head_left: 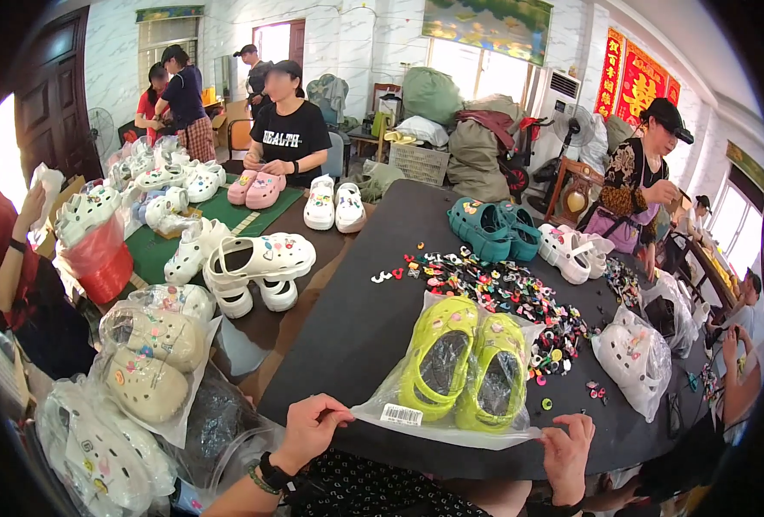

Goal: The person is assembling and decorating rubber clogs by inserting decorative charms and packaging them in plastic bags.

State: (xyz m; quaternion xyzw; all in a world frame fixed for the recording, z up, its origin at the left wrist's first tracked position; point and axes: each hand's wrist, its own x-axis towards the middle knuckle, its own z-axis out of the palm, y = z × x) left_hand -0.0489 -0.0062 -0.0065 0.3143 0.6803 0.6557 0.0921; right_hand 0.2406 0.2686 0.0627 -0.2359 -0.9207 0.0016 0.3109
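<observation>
Near edge of the dark tabletop: left hand and right hand each pinch a near corner of a clear bag holding lime-green clogs, probably light, slippery film, best gripped at its edges.

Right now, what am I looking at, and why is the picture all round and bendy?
The picture comes from a small wide camera worn on a person's head, looking down, so straight edges curve. The two hands at the bottom are that person's own. The left hand pinches one corner of a clear plastic bag holding lime-green rubber clogs, and the right hand touches the other corner. The bag lies on a dark round table, beside a heap of small colourful shoe charms. Other people work nearby.
</observation>
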